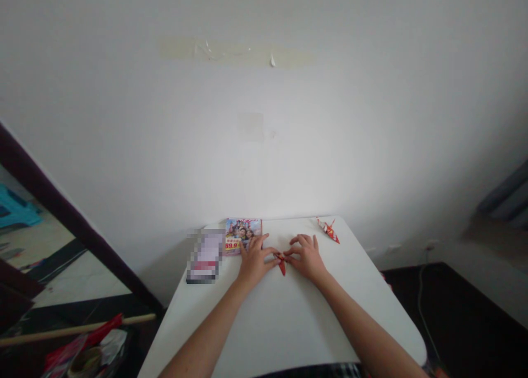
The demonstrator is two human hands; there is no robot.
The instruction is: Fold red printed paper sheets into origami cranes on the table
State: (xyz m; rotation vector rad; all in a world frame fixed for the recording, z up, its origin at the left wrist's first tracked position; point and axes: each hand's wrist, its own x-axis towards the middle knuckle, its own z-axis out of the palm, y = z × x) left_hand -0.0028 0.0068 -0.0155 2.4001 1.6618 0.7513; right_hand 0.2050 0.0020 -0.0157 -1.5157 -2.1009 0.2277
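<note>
Between my two hands is a small piece of folded red paper (282, 266), its pointed end toward me on the white table. My left hand (254, 261) pinches its left side between thumb and forefinger, the other fingers raised. From the right, my right hand (306, 255) pinches it the same way. The fingertips hide the paper's upper part. A finished-looking paper crane (329, 230), red and white, lies apart at the table's far right corner.
A printed flyer (233, 230) lies left of my left hand, partly under it. Beside it is a blurred-out phone-like object (205, 255). The table (284, 328) meets a wall (289, 169). On the left floor, a wooden stick (140, 318) crosses a bin with rubbish.
</note>
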